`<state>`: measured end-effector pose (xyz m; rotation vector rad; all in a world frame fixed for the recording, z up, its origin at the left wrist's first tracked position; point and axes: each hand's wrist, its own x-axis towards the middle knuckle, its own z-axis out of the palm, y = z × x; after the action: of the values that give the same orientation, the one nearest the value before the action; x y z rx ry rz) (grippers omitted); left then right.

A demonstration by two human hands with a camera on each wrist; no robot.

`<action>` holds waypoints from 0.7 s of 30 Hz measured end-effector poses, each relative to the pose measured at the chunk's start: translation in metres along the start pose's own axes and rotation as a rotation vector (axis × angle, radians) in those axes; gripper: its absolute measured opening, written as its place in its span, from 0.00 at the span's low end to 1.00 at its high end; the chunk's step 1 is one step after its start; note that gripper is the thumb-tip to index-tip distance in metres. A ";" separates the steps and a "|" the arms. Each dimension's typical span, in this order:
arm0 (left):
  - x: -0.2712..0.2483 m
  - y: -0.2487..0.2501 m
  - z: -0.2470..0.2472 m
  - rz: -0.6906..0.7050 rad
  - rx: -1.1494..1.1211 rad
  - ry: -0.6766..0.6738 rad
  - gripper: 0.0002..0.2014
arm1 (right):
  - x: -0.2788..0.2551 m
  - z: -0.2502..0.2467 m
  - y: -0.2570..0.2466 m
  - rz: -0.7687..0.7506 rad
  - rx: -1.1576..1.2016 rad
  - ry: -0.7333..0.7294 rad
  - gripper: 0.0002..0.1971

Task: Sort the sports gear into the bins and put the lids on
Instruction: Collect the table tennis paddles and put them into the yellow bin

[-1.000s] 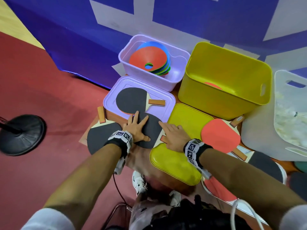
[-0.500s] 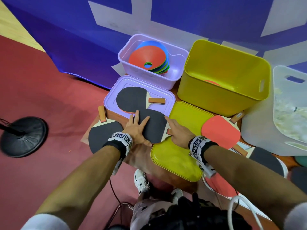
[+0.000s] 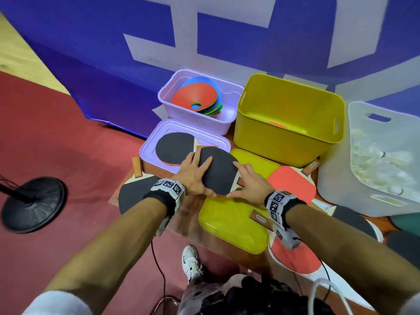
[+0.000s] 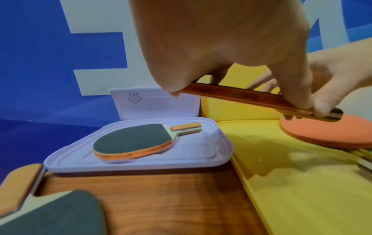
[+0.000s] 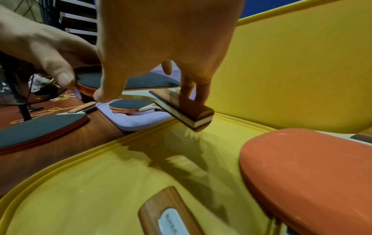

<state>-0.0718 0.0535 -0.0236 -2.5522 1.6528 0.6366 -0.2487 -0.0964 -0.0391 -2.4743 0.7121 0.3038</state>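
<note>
Both hands, the left hand and right hand, are now lifting the black paddle off the tabletop, raising it above the yellow lid and purple lid.

Paddles: six seen; one is held up just in front of the yellow bin.
Bins: three, lilac, yellow, white.
Lids: two, lilac, yellow.
Hands: two, left, right.

Yellow bin: mouth open, reachable from above; purple bin: discs occupy most; both lids paddle-covered.
</note>
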 end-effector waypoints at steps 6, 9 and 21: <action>0.005 0.025 -0.025 -0.001 -0.042 0.067 0.60 | -0.013 -0.037 0.010 -0.040 -0.006 0.101 0.55; 0.009 0.040 -0.041 -0.015 -0.079 0.109 0.61 | -0.019 -0.058 0.014 -0.062 -0.035 0.174 0.54; 0.023 0.098 -0.076 0.014 -0.196 0.225 0.61 | -0.046 -0.122 0.045 -0.061 -0.140 0.265 0.50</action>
<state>-0.1255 -0.0275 0.0563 -2.8474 1.7546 0.5555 -0.3038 -0.1775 0.0581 -2.6947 0.7417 0.0012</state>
